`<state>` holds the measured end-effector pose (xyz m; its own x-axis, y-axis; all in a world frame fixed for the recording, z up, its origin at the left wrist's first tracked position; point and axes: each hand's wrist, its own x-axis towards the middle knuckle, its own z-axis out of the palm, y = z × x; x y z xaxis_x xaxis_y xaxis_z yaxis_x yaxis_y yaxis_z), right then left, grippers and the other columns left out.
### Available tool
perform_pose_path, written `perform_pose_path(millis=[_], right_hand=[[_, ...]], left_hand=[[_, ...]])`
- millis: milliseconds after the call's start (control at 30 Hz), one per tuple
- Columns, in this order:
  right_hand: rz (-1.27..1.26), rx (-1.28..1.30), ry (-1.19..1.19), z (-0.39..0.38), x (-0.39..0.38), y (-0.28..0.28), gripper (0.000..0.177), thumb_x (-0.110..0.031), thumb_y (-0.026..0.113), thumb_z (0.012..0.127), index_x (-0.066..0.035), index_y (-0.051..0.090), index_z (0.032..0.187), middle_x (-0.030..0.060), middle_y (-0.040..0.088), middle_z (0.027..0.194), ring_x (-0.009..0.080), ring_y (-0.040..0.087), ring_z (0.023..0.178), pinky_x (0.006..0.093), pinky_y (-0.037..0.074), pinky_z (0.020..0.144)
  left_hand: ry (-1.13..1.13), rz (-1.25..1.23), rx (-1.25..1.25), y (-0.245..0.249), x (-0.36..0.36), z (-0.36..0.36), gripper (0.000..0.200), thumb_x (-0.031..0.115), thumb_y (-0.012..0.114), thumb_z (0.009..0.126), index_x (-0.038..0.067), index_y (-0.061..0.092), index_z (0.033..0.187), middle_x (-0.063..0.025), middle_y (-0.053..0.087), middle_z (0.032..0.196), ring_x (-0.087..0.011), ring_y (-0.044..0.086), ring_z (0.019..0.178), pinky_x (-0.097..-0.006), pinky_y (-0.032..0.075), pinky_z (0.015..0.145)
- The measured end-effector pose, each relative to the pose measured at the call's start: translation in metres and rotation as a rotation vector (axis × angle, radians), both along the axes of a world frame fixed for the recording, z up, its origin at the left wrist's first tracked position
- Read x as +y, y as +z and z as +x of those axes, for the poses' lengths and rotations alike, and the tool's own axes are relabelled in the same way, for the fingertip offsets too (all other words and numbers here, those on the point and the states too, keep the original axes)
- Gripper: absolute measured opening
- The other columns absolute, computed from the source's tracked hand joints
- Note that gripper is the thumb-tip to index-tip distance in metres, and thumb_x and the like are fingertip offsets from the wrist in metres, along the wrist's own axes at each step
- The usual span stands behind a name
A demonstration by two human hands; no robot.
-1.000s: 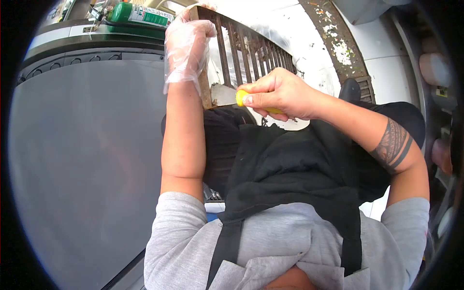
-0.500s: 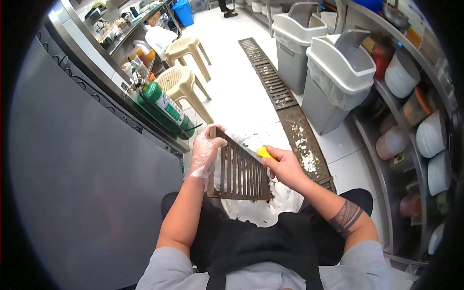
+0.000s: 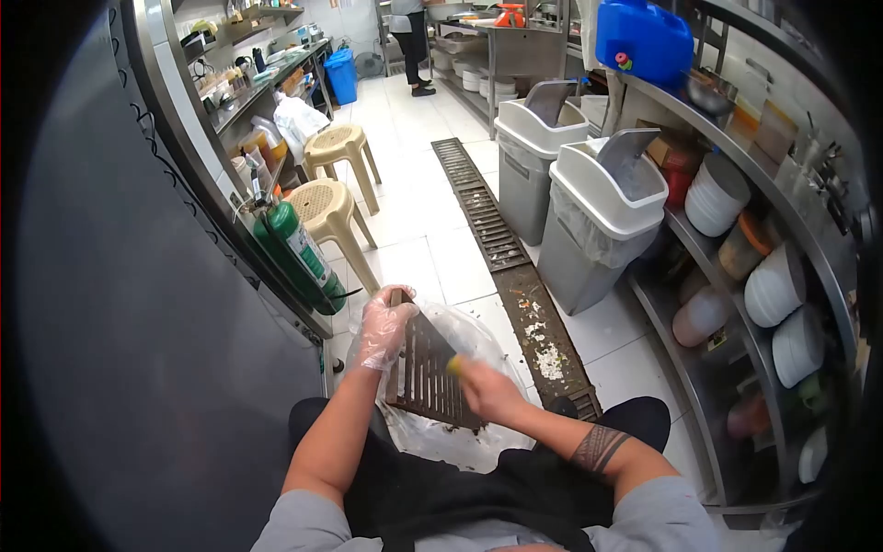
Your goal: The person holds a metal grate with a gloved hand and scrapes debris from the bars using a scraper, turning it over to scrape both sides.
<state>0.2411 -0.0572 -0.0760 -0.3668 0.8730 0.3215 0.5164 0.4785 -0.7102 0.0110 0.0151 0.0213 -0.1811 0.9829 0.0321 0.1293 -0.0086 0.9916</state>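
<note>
- Tiled kitchen floor (image 3: 400,262) fills the head view; taking the slatted grate (image 3: 429,373) as the dial's centre, beige stools (image 3: 322,198) stand at 11 o'clock, grey bins (image 3: 589,248) near 1, and a drain channel (image 3: 547,354) littered with scraps towards 2 or 3.
- Tilted up on edge, the grate leans between the person's knees over crumpled white plastic (image 3: 441,448).
- At 10 o'clock the gloved left hand (image 3: 383,331) pinches the grate's upper end, thumb on the near side; the far fingers are mostly hidden.
- Towards 3 or 4, the bare right hand (image 3: 492,391) is closed round a yellow handle (image 3: 453,365), blurred; whether the tool's working end touches the slats, I cannot tell.
- Apparently the step in hand is scraping; another stroke would call for a firm left grip and the blade angled along the slats.
</note>
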Motion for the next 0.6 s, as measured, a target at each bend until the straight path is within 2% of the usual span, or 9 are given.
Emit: perform_pose_path(millis=[33, 67, 200, 233, 267, 300, 367, 500, 600], right_hand=[[-0.059, -0.155, 0.126, 0.001, 0.000, -0.010, 0.046, -0.006, 0.066, 0.091, -0.002, 0.058, 0.136, 0.0191, 0.064, 0.096, 0.0393, 0.066, 0.087, 0.0449, 0.056, 0.078], [0.060, -0.098, 0.084, 0.001, 0.003, -0.019, 0.042, -0.012, 0.066, 0.092, -0.002, 0.060, 0.132, 0.0177, 0.065, 0.095, 0.0380, 0.067, 0.082, 0.0457, 0.056, 0.074], [0.283, 0.054, -0.042, 0.010, 0.031, 0.058, 0.039, -0.012, 0.067, 0.092, -0.003, 0.062, 0.130, 0.0173, 0.065, 0.094, 0.0358, 0.067, 0.080, 0.0430, 0.055, 0.072], [0.231, 0.170, -0.117, 0.006, 0.025, 0.069, 0.040, -0.011, 0.065, 0.093, -0.003, 0.061, 0.132, 0.0177, 0.066, 0.096, 0.0351, 0.067, 0.083, 0.0433, 0.054, 0.074], [0.146, 0.116, -0.097, 0.004, 0.020, 0.052, 0.039, -0.012, 0.065, 0.093, -0.003, 0.061, 0.131, 0.0189, 0.066, 0.098, 0.0360, 0.067, 0.088, 0.0440, 0.055, 0.078], [0.061, 0.064, -0.077, 0.004, 0.015, 0.021, 0.039, -0.013, 0.065, 0.094, -0.002, 0.061, 0.131, 0.0202, 0.066, 0.100, 0.0370, 0.068, 0.092, 0.0447, 0.055, 0.081], [-0.375, -0.324, 0.155, 0.002, 0.014, -0.014, 0.039, -0.015, 0.062, 0.092, -0.004, 0.061, 0.129, 0.0260, 0.066, 0.116, 0.0429, 0.065, 0.107, 0.0506, 0.052, 0.093], [-0.327, -0.199, 0.073, 0.009, 0.029, -0.010, 0.032, -0.009, 0.052, 0.090, -0.003, 0.064, 0.119, 0.0273, 0.066, 0.114, 0.0461, 0.065, 0.103, 0.0532, 0.052, 0.091], [-0.170, -0.314, 0.016, 0.030, 0.043, 0.008, 0.030, -0.016, 0.059, 0.090, 0.001, 0.065, 0.114, 0.0289, 0.069, 0.102, 0.0446, 0.068, 0.096, 0.0518, 0.055, 0.085]], left_hand=[[-0.001, 0.007, 0.003, -0.003, 0.003, 0.000, 0.023, 0.006, 0.067, 0.079, 0.005, 0.068, 0.102, -0.0004, 0.062, 0.085, -0.0107, 0.059, 0.077, -0.0273, 0.050, 0.070], [0.003, 0.047, 0.007, -0.011, 0.008, -0.003, 0.023, 0.006, 0.067, 0.079, 0.005, 0.068, 0.102, -0.0005, 0.062, 0.085, -0.0108, 0.059, 0.077, -0.0279, 0.050, 0.071], [0.021, 0.046, 0.032, -0.012, 0.001, -0.007, 0.022, 0.008, 0.067, 0.079, 0.005, 0.069, 0.101, -0.0008, 0.063, 0.085, -0.0115, 0.059, 0.078, -0.0288, 0.051, 0.073], [0.021, 0.044, 0.042, -0.006, 0.002, -0.005, 0.022, 0.008, 0.067, 0.079, 0.005, 0.069, 0.101, -0.0009, 0.064, 0.086, -0.0117, 0.059, 0.078, -0.0286, 0.051, 0.073], [-0.007, -0.071, 0.018, 0.000, -0.001, -0.005, 0.025, 0.007, 0.066, 0.079, 0.005, 0.071, 0.104, -0.0015, 0.069, 0.101, -0.0118, 0.062, 0.096, -0.0257, 0.047, 0.092], [-0.010, -0.079, 0.015, -0.003, 0.003, -0.004, 0.025, 0.007, 0.066, 0.079, 0.005, 0.071, 0.104, -0.0015, 0.069, 0.101, -0.0118, 0.062, 0.096, -0.0257, 0.047, 0.092], [-0.009, 0.003, 0.051, -0.016, 0.008, -0.008, 0.025, 0.008, 0.067, 0.080, 0.005, 0.071, 0.104, -0.0019, 0.070, 0.102, -0.0114, 0.062, 0.093, -0.0252, 0.048, 0.089], [-0.069, 0.056, 0.116, -0.037, 0.024, -0.028, 0.036, 0.021, 0.073, 0.085, 0.003, 0.070, 0.117, -0.0029, 0.070, 0.103, -0.0122, 0.062, 0.096, -0.0282, 0.049, 0.090], [-0.088, 0.010, 0.067, -0.025, 0.012, -0.024, 0.028, 0.016, 0.071, 0.087, 0.003, 0.071, 0.112, 0.0000, 0.070, 0.100, -0.0088, 0.059, 0.089, -0.0241, 0.046, 0.082]])
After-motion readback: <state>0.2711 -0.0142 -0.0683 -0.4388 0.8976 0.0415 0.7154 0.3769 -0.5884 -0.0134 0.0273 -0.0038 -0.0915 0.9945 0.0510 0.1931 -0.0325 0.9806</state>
